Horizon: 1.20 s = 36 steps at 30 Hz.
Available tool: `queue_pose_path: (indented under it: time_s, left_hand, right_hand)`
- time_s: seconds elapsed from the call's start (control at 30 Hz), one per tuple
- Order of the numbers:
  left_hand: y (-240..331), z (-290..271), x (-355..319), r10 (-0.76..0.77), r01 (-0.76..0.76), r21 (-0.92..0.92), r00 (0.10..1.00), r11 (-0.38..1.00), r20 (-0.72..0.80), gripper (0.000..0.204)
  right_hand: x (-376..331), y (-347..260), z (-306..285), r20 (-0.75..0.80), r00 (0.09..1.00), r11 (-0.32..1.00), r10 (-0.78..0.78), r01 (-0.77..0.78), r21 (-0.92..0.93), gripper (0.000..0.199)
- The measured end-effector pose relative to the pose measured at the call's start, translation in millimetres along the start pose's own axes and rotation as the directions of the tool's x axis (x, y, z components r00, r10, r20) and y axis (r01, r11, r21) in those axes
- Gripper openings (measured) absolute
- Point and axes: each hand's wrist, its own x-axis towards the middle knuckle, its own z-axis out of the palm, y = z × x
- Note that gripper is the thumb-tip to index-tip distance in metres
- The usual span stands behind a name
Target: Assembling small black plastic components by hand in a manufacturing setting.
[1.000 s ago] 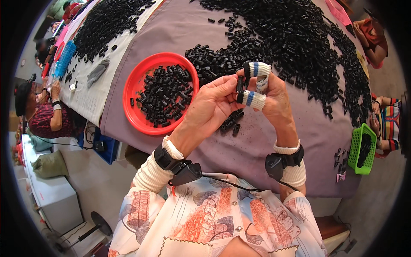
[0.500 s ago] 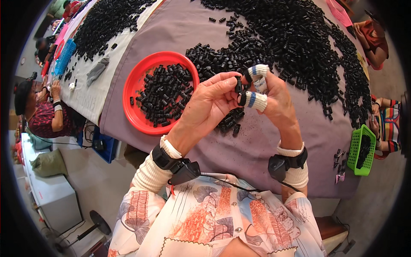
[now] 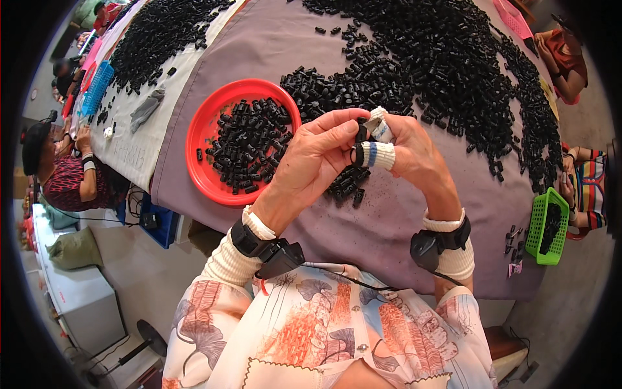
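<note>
My left hand (image 3: 310,155) pinches a small black plastic piece (image 3: 361,133) between thumb and forefinger, just above the near edge of a heap of similar black pieces (image 3: 447,71). Closed on the same piece from the other side is my right hand (image 3: 418,148). Its thumb and forefinger wear white knitted finger sleeves (image 3: 378,155) with a blue stripe and dark tips. The fingers partly cover the piece, so its exact shape is hidden. To the left of my left hand sits a round red tray (image 3: 192,152) holding many loose black pieces.
A mauve cloth (image 3: 343,230) covers the table. At the right edge stands a green basket (image 3: 532,243) of black pieces. Co-workers sit along both sides, one at the left (image 3: 68,172). A blue basket (image 3: 97,87) and grey glove (image 3: 148,110) lie on the far-left table.
My right hand has turned and its finger sleeves have shifted slightly left, closer around the black piece. My left hand stays almost in place, still pinching.
</note>
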Motion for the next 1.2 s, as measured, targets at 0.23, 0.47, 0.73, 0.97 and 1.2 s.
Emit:
queue_pose_path:
  time_s: [0.23,0.47,0.73,0.97,1.2]
  left_hand:
    - [0,-1,2,-0.011,0.011,0.059,1.0,0.998,-0.011,0.023]
    - [0,-2,3,-0.013,0.015,0.071,0.999,0.997,-0.034,0.021]
    - [-2,-4,5,-0.033,0.034,0.026,0.999,0.999,-0.027,0.019]
    - [-3,-3,4,-0.051,0.052,0.008,0.997,0.999,-0.052,0.018]
    - [-4,1,3,-0.061,0.058,-0.086,0.997,0.995,-0.04,0.021]
  right_hand:
    - [2,2,-1,0.04,0.999,1.0,-0.008,0.008,-0.018,0.041]
    - [2,1,1,0.045,0.999,1.0,-0.028,0.029,-0.002,0.04]
    - [2,8,4,0.037,0.999,1.0,-0.029,0.028,0.011,0.04]
    - [2,18,9,-0.013,0.992,0.991,-0.129,0.129,0.017,0.038]
    - [1,15,3,-0.041,0.994,0.995,-0.097,0.098,0.03,0.038]
